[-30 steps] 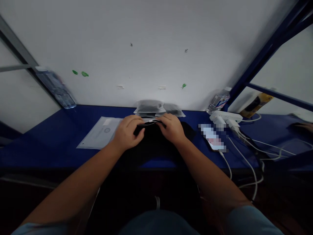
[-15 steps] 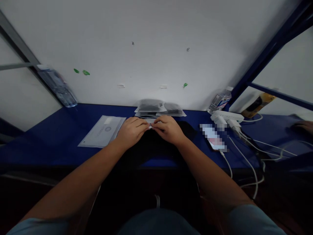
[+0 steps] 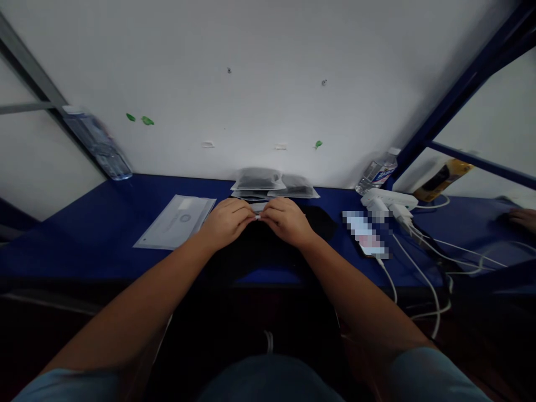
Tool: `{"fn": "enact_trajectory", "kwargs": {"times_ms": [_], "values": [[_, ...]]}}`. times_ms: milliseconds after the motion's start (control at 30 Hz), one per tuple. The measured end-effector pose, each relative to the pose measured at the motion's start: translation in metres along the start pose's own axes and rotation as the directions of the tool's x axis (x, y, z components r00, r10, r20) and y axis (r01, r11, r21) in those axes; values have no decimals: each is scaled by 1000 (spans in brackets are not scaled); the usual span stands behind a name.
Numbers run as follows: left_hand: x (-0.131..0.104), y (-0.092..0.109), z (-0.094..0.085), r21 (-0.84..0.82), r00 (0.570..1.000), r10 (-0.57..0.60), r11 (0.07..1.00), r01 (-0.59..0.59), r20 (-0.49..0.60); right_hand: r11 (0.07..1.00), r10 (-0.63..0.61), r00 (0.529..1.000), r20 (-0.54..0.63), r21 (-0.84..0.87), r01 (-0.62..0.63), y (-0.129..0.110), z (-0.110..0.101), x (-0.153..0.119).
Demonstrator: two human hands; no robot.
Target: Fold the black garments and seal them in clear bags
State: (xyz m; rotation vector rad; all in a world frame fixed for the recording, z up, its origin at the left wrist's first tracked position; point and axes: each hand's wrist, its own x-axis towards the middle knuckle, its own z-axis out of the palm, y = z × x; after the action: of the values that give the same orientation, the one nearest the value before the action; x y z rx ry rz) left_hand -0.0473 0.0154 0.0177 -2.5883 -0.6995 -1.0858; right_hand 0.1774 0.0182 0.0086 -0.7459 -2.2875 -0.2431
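Observation:
My left hand (image 3: 227, 222) and my right hand (image 3: 288, 220) meet above the middle of the desk, fingers curled and closed. Between the fingertips they pinch a small white piece (image 3: 258, 216), too small and too covered to name. Beneath both hands spreads a black cloth-like item (image 3: 321, 222), its shape mostly lost in shadow. Right behind the fingers, a stack of frosted bags (image 3: 257, 180) with dark contents lies against the wall. A flat frosted bag (image 3: 176, 222) with a round print rests beside my left hand.
On the blue desk (image 3: 84, 223), a phone (image 3: 365, 234) on a charging cable lies to the right, near a white power strip (image 3: 389, 199) with plugs and trailing cables. Water bottles stand at the left (image 3: 98, 142) and right (image 3: 379, 170). Another person's hand (image 3: 523, 218) shows at far right.
My fingers have shifted slightly around the small white piece, the right hand's fingers lying a little flatter. The whole view has tilted very slightly; nothing else has moved.

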Motion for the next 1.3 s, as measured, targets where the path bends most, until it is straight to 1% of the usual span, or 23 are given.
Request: {"fn": "enact_trajectory", "kwargs": {"times_ms": [233, 367, 500, 600, 700, 933, 1067, 1300], "values": [[0, 3, 0, 83, 998, 62, 995, -62, 4, 999, -17, 1000, 3, 41, 16, -3, 2, 0], [1, 4, 0, 129, 997, 68, 989, -71, 27, 1000, -16, 1000, 7, 12, 16, -5, 3, 2], [1, 0, 0, 115, 997, 71, 991, -75, 37, 999, -31, 999, 12, -25, 32, -6, 1, 3], [1, -6, -3, 75, 999, 47, 996, -48, 23, 998, -1, 1000, 4, -65, 1, -1, -1, 1], [0, -11, -6, 43, 1000, -6, 999, 4, 27, 998, 28, 1000, -12, -58, -28, 6, -5, -2], [2, -13, -11, 81, 988, -131, 989, 124, 82, 999, 48, 998, 39, -3, -48, 13, -11, -4], [1, -17, -12, 109, 984, -146, 985, 135, 101, 999, 54, 997, 45, -4, -54, 15, -16, -4], [0, -27, -16, 107, 982, -180, 979, 172, 64, 994, 105, 994, -25, 8, -105, 33, -32, -9]]}}
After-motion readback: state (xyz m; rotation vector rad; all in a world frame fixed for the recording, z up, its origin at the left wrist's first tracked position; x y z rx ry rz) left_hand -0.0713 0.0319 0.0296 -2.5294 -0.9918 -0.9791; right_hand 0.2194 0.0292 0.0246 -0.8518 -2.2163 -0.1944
